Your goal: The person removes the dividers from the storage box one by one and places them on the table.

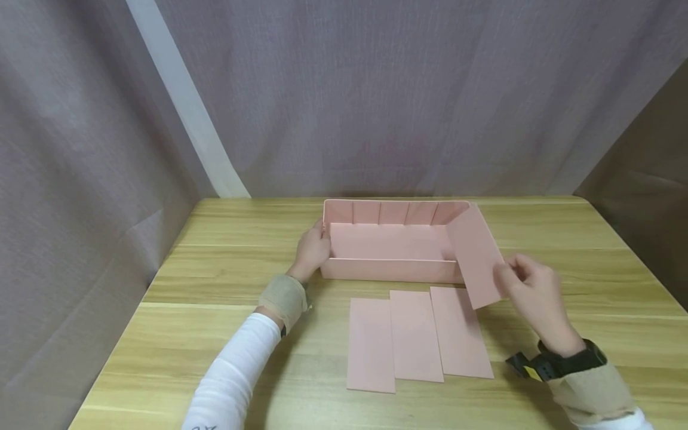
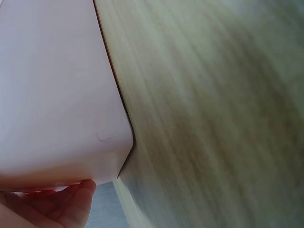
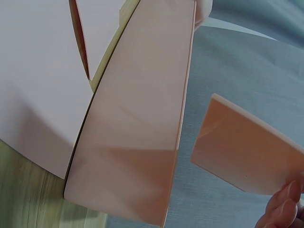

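Observation:
A shallow pink box (image 1: 389,272) stands on the table, open at the top, with several upright lines along its inner back wall. At its left end my left hand (image 1: 313,248) grips the side wall; in the left wrist view, fingers (image 2: 78,204) show at the box's corner. My right hand (image 1: 534,289) pinches one edge of a flat pink panel (image 1: 475,257), held tilted over the box's right end. The right wrist view shows this panel (image 3: 247,147) apart from the box's front wall (image 3: 133,104).
Three loose pink panels lie before the box: a left one (image 1: 371,346), a middle one (image 1: 416,337) and a right one (image 1: 462,331). A grey curtain (image 1: 344,101) hangs behind the wood-grain table (image 1: 215,275).

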